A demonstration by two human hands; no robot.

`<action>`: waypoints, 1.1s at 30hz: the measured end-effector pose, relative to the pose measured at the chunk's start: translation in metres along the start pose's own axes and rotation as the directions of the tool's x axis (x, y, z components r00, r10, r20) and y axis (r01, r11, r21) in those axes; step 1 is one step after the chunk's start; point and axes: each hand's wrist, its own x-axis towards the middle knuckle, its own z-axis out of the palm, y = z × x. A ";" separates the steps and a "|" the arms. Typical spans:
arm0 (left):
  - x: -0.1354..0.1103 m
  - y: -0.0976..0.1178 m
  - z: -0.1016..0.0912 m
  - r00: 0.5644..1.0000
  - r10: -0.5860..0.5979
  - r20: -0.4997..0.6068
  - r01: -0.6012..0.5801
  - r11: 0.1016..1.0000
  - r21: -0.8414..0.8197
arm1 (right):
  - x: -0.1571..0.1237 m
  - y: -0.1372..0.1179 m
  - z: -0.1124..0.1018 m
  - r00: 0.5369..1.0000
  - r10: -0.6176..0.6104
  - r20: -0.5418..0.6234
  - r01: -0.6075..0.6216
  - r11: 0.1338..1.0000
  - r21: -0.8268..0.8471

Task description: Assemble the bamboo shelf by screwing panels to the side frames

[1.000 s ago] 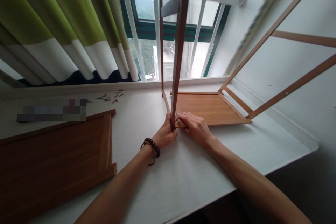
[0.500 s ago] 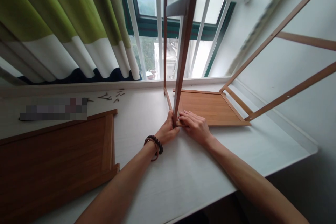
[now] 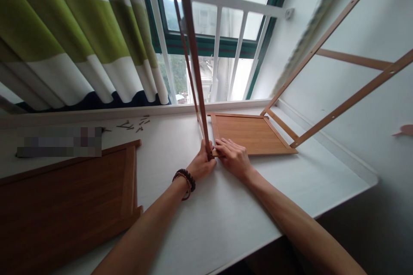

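Note:
My left hand point(image 3: 200, 165), with a beaded bracelet at its wrist, is wrapped round the foot of an upright wooden frame point(image 3: 194, 51), which leans slightly left. My right hand point(image 3: 235, 157) holds the near left corner of a wooden panel point(image 3: 247, 133) lying flat; its thumb is hidden. The frame's foot meets the panel's corner between my hands. At the panel's right end stands a second wooden frame point(image 3: 355, 101), slanting outward to the right, with crossbars between its two rails.
A larger wooden panel point(image 3: 97, 197) lies at the left of the white surface point(image 3: 174, 232). Several screws point(image 3: 139, 129) are scattered behind it, beside a blurred-out item point(image 3: 60, 142). At the back are a striped curtain point(image 3: 93, 21) and a window with white bars point(image 3: 217, 38).
The upright frame's top has swung left, and its two rails now appear closer together. Both hands keep their hold at the joint. The view has shifted slightly.

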 end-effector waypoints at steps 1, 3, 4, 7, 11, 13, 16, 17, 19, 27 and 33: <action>0.000 0.002 0.000 1.000 -0.008 0.007 0.008 1.000 0.004 | 0.000 0.000 0.001 1.000 0.005 -0.005 -0.005 1.000 0.005; -0.001 0.004 0.000 1.000 -0.005 0.023 0.004 1.000 0.015 | 0.000 0.001 0.001 1.000 0.013 -0.017 -0.013 1.000 0.018; -0.001 0.006 -0.001 0.999 0.004 0.032 -0.005 1.000 0.023 | 0.000 0.001 0.001 1.000 0.015 -0.020 -0.014 1.000 0.025; -0.002 0.008 -0.001 0.998 0.027 0.059 -0.030 0.998 0.055 | 0.000 0.001 -0.001 1.000 0.009 -0.017 -0.008 0.999 0.043; -0.003 0.009 0.000 0.997 0.036 0.073 -0.038 0.999 0.033 | -0.001 0.000 -0.002 0.999 -0.011 -0.033 0.013 0.999 0.038; -0.003 0.008 0.000 0.998 0.022 0.064 -0.021 0.999 -0.025 | 0.000 -0.001 -0.001 0.999 -0.011 -0.038 0.012 0.999 0.035; -0.001 0.005 -0.001 0.997 -0.040 0.058 0.051 0.979 -0.197 | 0.001 -0.001 0.000 1.000 0.009 -0.030 -0.008 0.999 0.035; 0.000 0.004 -0.002 0.996 -0.061 0.059 0.076 0.956 -0.282 | 0.001 -0.001 0.000 0.999 0.017 -0.029 -0.016 0.999 0.033; 0.002 0.002 -0.003 0.993 -0.098 0.066 0.118 0.876 -0.468 | 0.002 -0.001 0.000 0.999 0.031 -0.029 -0.030 0.999 0.032; 0.006 0.003 -0.007 0.971 -0.142 0.194 0.238 0.693 -0.681 | -0.002 0.003 -0.002 0.999 0.023 0.027 -0.024 0.999 0.028; 0.005 0.004 -0.004 0.983 -0.139 0.118 0.182 0.716 -0.674 | 0.000 0.000 -0.001 1.000 0.016 0.012 -0.017 0.998 0.061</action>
